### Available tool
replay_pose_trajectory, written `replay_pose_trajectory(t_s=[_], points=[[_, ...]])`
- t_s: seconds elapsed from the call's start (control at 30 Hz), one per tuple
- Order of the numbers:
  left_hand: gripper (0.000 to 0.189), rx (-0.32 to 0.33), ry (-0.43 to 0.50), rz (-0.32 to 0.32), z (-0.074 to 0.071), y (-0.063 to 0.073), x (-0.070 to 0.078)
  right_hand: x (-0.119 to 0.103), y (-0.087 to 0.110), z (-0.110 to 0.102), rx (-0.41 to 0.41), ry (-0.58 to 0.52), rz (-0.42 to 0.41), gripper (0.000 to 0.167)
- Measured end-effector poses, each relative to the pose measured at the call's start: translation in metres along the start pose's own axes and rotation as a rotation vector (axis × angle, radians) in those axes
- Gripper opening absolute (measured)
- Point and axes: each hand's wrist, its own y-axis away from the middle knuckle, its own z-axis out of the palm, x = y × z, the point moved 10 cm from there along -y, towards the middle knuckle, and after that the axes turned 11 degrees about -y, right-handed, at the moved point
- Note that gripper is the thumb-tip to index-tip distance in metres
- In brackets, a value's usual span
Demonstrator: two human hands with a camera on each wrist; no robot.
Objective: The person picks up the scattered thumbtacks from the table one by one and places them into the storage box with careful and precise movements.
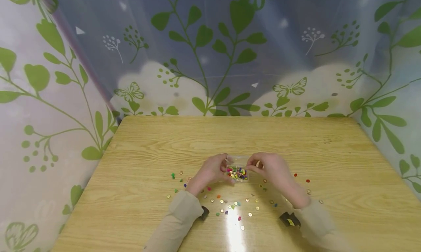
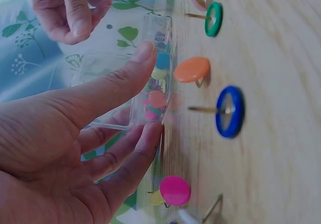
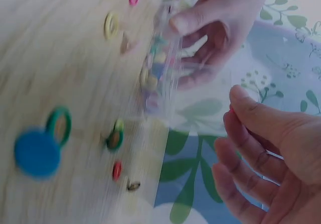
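A small clear plastic box (image 1: pixel 237 174) full of colourful thumbtacks stands on the table with its transparent lid (image 3: pixel 203 96) raised. My left hand (image 1: pixel 213 168) grips the box from the left, thumb at the near side and fingers at the end, as the left wrist view shows. Just right of the box is my right hand (image 1: pixel 271 168). Its thumb and index finger pinch a tiny red thumbtack (image 3: pixel 231 108), mostly hidden by the fingertips. Loose tacks lie around, among them an orange tack (image 2: pixel 192 70) and a blue tack (image 2: pixel 230 112) close to the left hand.
More thumbtacks are scattered over the wooden table (image 1: pixel 148 142), some point up. Several lie between the forearms, and a red tack (image 1: pixel 307 180) sits right of the right hand. A leaf-patterned curtain (image 1: pixel 210 54) hangs along the table's back edge and sides.
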Motion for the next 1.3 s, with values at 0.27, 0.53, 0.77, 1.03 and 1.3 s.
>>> replay_pose_trajectory(t_s=[0.27, 0.53, 0.77, 1.03, 1.3], points=[[0.071, -0.006, -0.013, -0.004, 0.001, -0.001, -0.001, -0.008, 0.001, 0.006, 0.017, -0.048, -0.042, 0.004], [0.071, -0.006, 0.002, -0.006, 0.001, -0.001, -0.002, -0.002, 0.003, 0.001, -0.007, -0.045, 0.021, 0.013], [0.07, -0.007, -0.005, -0.019, 0.002, -0.001, -0.002, 0.018, 0.011, -0.027, 0.007, -0.014, 0.123, 0.016], [0.07, -0.011, 0.033, -0.02, 0.003, 0.0, -0.002, 0.05, 0.041, -0.071, 0.078, 0.071, 0.15, 0.013], [0.069, -0.012, 0.054, -0.006, 0.001, 0.001, 0.0, 0.094, 0.076, -0.087, -0.064, 0.173, 0.26, 0.021]])
